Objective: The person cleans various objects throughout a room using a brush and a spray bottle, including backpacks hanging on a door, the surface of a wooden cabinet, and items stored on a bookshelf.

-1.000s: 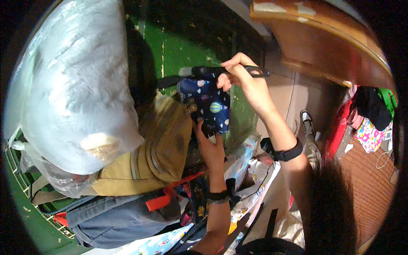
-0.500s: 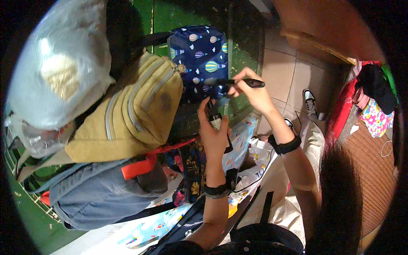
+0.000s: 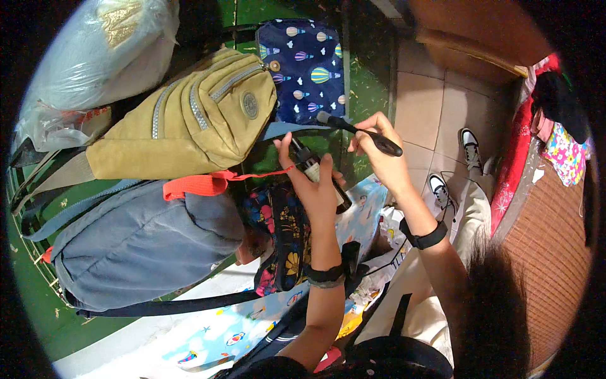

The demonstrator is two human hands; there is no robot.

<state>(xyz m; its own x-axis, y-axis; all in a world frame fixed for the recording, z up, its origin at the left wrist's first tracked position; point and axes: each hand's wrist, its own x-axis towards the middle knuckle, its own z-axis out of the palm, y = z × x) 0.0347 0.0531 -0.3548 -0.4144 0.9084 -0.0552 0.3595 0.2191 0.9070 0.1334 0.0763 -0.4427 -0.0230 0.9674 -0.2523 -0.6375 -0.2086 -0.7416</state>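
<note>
The left hand (image 3: 315, 196) grips a dark bottle (image 3: 312, 169), tilted; the right hand (image 3: 386, 161) pinches a black brush (image 3: 387, 145); we should hold the bottle firmly, the brush lightly; beyond the brush head (image 3: 324, 117) lies a blue pouch (image 3: 300, 76).

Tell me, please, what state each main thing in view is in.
Bottle: tilted, in the left hand
Left hand: closed around bottle
Brush: held, bristles pointing left
Right hand: gripping brush
Tan bag: front zippers look shut
Grey bag: lying down
Balloon-print pouch: patterned side up
Plastic bag: bulging
</note>
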